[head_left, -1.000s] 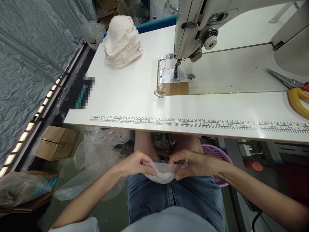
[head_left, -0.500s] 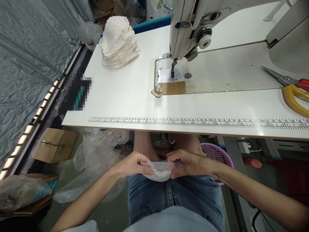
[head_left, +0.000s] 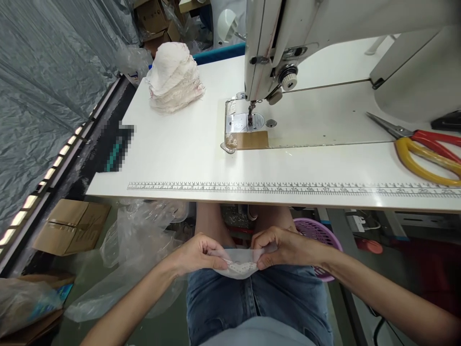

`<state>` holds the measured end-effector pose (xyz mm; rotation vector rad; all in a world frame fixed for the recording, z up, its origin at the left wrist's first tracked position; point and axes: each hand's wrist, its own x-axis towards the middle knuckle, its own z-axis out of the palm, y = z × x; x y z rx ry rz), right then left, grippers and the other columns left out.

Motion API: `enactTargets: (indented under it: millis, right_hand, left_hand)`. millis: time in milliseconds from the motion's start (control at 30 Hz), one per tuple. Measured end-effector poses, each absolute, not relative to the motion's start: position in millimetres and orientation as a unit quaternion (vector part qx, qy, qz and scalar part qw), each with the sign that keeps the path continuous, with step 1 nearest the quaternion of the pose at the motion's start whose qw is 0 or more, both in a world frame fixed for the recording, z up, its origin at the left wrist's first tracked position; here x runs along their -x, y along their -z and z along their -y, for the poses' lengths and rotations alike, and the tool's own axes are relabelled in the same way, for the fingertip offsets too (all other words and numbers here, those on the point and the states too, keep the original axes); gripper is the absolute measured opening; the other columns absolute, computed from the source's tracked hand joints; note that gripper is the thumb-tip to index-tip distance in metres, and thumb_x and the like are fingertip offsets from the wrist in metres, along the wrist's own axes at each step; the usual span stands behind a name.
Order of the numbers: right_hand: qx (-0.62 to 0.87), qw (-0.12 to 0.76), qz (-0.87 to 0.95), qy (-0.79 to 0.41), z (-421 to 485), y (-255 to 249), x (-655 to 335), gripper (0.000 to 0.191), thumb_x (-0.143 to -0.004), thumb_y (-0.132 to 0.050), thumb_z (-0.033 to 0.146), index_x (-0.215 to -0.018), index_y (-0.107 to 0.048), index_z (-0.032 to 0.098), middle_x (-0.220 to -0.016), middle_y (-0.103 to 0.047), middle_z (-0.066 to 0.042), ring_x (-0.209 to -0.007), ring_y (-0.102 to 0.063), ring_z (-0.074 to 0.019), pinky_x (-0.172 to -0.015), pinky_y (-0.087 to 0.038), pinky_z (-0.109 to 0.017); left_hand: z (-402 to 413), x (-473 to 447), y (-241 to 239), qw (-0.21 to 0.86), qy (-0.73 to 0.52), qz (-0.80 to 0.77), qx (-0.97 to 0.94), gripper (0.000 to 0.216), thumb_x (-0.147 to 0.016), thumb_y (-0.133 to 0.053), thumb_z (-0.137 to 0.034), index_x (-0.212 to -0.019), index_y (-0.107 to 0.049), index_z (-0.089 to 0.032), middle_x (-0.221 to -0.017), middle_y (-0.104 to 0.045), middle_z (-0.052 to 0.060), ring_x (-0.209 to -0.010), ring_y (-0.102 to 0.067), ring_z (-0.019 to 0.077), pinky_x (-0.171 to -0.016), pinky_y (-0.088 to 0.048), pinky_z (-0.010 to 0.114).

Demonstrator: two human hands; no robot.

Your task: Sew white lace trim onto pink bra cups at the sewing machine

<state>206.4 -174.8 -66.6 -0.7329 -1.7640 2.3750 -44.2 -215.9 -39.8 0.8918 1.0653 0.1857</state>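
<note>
Over my lap, below the table's front edge, a small piece of thin white see-through fabric (head_left: 240, 270) with a lace-like band is stretched between my hands. My left hand (head_left: 202, 254) pinches its left end between thumb and fingers. At the other end, my right hand (head_left: 275, 247) grips it the same way. Ahead on the table stands a sewing machine (head_left: 266, 53), its presser foot (head_left: 250, 115) over the metal needle plate. A stack of white fabric pieces (head_left: 175, 79) lies at the table's far left.
Scissors (head_left: 410, 139) with yellow and red handles lie at the table's right. A printed ruler (head_left: 288, 188) runs along the front edge of the white table (head_left: 173, 154). Under it, right of my legs, is a purple basket (head_left: 320, 230). Plastic bags (head_left: 133, 250) and a cardboard box (head_left: 72, 226) lie left.
The camera view has shifted slightly, with the table and machine appearing lower and further left. Both hands keep holding the fabric at its ends, its lace band now showing a little more.
</note>
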Motion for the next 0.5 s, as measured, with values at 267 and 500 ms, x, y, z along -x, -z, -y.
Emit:
enactTargets:
  millis: [267, 500]
  right_hand:
    - [0.245, 0.039, 0.598, -0.762, 175, 59, -212, 0.035, -0.075, -0.066, 0.045, -0.082, -0.07, 0.011, -0.081, -0.065, -0.006, -0.078, -0.059, -0.0177, -0.068, -0.044, -0.026]
    - [0.241, 0.035, 0.608, -0.756, 179, 70, -206, 0.033, -0.078, -0.063, 0.046, -0.082, -0.068, 0.013, -0.082, -0.062, -0.004, -0.075, -0.057, -0.0169, -0.066, -0.041, -0.025]
  left_hand:
    - [216, 38, 41, 0.754, -0.077, -0.499, -0.421, 0.028, -0.065, -0.076, -0.035, -0.083, -0.075, -0.013, -0.076, -0.072, 0.007, -0.066, -0.062, 0.013, -0.064, -0.047, 0.021]
    - [215, 31, 43, 0.745, -0.081, -0.497, -0.437, 0.028, -0.065, -0.076, -0.032, -0.085, -0.075, -0.012, -0.074, -0.071, 0.005, -0.063, -0.058, 0.011, -0.061, -0.043, 0.019]
